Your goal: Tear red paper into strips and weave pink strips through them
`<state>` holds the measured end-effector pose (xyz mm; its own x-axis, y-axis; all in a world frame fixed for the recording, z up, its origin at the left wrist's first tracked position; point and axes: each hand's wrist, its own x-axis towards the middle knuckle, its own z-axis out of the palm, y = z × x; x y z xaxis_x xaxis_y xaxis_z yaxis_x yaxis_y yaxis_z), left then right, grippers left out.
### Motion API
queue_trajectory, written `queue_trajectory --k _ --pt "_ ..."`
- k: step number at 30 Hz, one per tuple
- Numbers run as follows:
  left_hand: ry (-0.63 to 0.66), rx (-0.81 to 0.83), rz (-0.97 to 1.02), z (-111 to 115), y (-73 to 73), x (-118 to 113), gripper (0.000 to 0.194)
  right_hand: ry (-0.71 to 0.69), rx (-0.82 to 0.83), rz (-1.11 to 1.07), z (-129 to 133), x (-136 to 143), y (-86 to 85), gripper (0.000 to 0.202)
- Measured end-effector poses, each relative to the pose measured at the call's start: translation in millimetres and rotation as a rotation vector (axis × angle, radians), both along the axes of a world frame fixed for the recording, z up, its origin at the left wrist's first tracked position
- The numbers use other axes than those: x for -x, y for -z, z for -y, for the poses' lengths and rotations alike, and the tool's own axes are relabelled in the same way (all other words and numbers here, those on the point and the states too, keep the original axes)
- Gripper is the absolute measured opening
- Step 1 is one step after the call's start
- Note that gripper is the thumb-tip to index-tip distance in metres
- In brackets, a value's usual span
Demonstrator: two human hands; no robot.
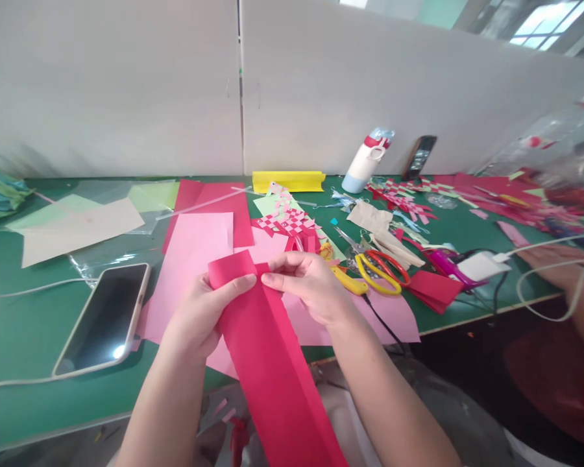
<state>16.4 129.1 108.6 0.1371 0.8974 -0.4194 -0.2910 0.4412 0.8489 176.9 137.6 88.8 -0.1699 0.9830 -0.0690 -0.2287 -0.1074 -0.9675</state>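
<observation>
Both hands pinch the far end of a long red paper strip (267,350) that runs from above the green table (24,324) edge back toward the person's lap. The left hand (199,311) is closed lightly on the strip's left edge, thumb lying on top; the right hand (306,279) is curled, thumb and forefinger nipping the folded-over top edge beside it. The paper looks light and thin, folded lengthwise so it holds a crease, and probably tears or kinks if pulled hard; a hold near the edges and close to the fold, as now, seems the safest grip. It hangs over a pink sheet (189,259) lying flat on the table. A phone (104,318) lies to the left, well apart. Yellow-handled scissors (370,272) and a woven red-and-pink paper piece (287,224) lie just beyond the right hand. Of containers, only a white water bottle (365,162) stands capped by the wall; its contents cannot be seen.
</observation>
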Motion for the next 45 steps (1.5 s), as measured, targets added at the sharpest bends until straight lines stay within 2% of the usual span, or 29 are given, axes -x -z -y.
queue_trajectory --k 9,14,17,20,26,39,45 --pt "0.026 0.008 -0.001 -0.1 3.6 1.8 0.029 -0.013 -0.006 0.010 0.1 -0.7 0.2 0.020" --pt "-0.048 -0.031 -0.034 -2.8 1.4 1.4 0.042 0.015 0.019 0.020 -0.8 -1.8 0.7 0.023" --pt "-0.036 -0.061 -0.014 -3.1 -0.6 0.6 0.046 0.040 0.031 -0.031 -2.1 -1.5 0.5 0.025" --pt "-0.013 -0.035 -0.023 -1.6 -0.9 -1.6 0.043 0.057 0.037 -0.057 -2.9 -1.1 -0.1 0.026" --pt "-0.053 -0.004 -0.068 2.5 -0.8 -6.7 0.035 0.030 0.020 0.001 -2.6 -0.4 -0.1 0.024" --pt "-0.047 0.016 0.035 2.8 1.3 -6.4 0.023 0.014 -0.049 -0.073 -3.3 -0.3 5.1 0.021" --pt "-0.059 0.018 0.029 2.0 3.3 -4.9 0.025 -0.009 -0.014 -0.033 -2.6 -1.2 4.4 0.021"
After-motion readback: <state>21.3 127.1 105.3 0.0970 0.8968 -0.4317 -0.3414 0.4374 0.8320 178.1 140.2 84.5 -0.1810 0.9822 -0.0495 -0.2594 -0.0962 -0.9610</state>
